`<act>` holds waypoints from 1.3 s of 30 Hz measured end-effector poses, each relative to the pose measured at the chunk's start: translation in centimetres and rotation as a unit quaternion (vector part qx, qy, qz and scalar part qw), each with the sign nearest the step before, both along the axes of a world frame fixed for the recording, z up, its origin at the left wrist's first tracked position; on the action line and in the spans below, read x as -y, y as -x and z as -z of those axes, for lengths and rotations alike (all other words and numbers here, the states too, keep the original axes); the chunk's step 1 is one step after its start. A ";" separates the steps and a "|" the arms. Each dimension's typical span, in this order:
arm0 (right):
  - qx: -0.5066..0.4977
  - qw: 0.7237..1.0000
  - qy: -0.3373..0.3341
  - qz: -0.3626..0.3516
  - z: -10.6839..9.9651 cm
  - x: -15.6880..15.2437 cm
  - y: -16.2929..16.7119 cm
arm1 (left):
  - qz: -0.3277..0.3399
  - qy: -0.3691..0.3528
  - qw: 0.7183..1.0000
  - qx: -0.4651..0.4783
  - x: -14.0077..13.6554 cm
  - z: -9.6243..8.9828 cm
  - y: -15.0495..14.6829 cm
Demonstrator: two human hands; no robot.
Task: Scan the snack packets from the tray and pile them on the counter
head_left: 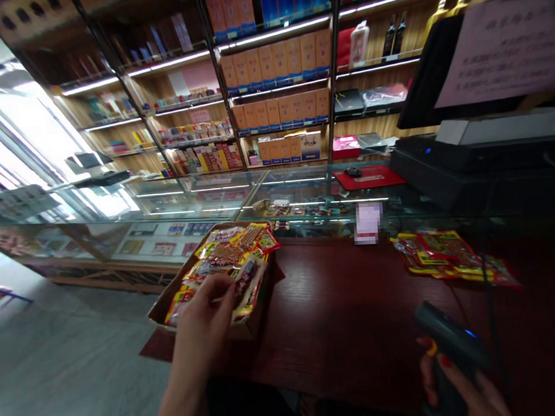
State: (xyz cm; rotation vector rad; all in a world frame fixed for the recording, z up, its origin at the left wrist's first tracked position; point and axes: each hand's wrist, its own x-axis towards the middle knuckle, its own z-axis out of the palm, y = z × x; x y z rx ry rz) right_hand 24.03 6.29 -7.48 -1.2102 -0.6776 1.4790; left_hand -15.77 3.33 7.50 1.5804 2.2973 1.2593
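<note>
An open cardboard box (256, 326) of shiny red-and-yellow snack packets (221, 254) sits on the dark red counter, at its left edge. My left hand (206, 311) is over the near side of the box, with thumb and fingers closed on a clear-and-brown snack packet (246, 281) that tilts up and is slightly blurred. At the lower right, my right hand (458, 372) is wrapped around the handle of a black barcode scanner (451, 335), which shows a small blue light. More packets (447, 256) lie in a loose pile beyond the scanner.
Behind the dark red counter (339, 310) stands a glass display case (202, 199). A monitor (424, 82) bearing a pink paper rises at right above a black machine (443, 168). A mouse (352, 172) rests on a red pad (378, 176). Stocked shelves (276, 93) line the wall.
</note>
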 end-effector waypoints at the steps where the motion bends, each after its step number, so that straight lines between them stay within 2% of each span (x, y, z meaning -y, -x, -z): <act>1: -0.004 1.000 -0.002 0.009 0.0 0.0 0.2 | 0.044 -0.027 0.998 0.033 -0.7 -0.2 -1.6; 3: -0.003 1.000 -0.008 0.010 -0.1 0.0 0.5 | 0.145 -0.048 0.986 0.061 -3.2 0.4 -5.3; 6: 0.015 0.999 -0.033 0.015 -0.8 0.3 1.1 | 0.282 -0.009 0.956 0.073 -8.6 3.3 -10.6; 9: 0.025 0.997 -0.062 0.049 -1.6 0.9 2.0 | 0.338 0.044 0.937 0.080 -12.8 6.7 -13.7; 11: 0.051 0.994 -0.067 0.067 -2.0 1.3 2.5 | 0.349 0.065 0.931 0.084 -14.1 8.1 -14.3; 16: 0.226 0.970 -0.086 0.011 -2.8 2.7 2.8 | 0.326 0.070 0.930 0.153 -14.3 9.3 -12.8; 21: 0.357 0.932 -0.054 -0.019 -2.8 3.3 2.8 | 0.331 0.090 0.919 0.196 -14.3 9.7 -11.9; 26: 0.365 0.928 -0.051 -0.055 -3.1 3.1 3.0 | 0.318 0.097 0.916 0.225 -14.5 9.8 -11.9; 32: 0.391 0.919 -0.035 -0.038 -4.3 3.2 3.4 | 0.329 0.097 0.914 0.218 -14.5 10.0 -11.5; 39: 0.391 0.917 -0.035 -0.065 -3.3 3.0 2.9 | 0.327 0.094 0.919 0.201 -14.6 10.1 -11.3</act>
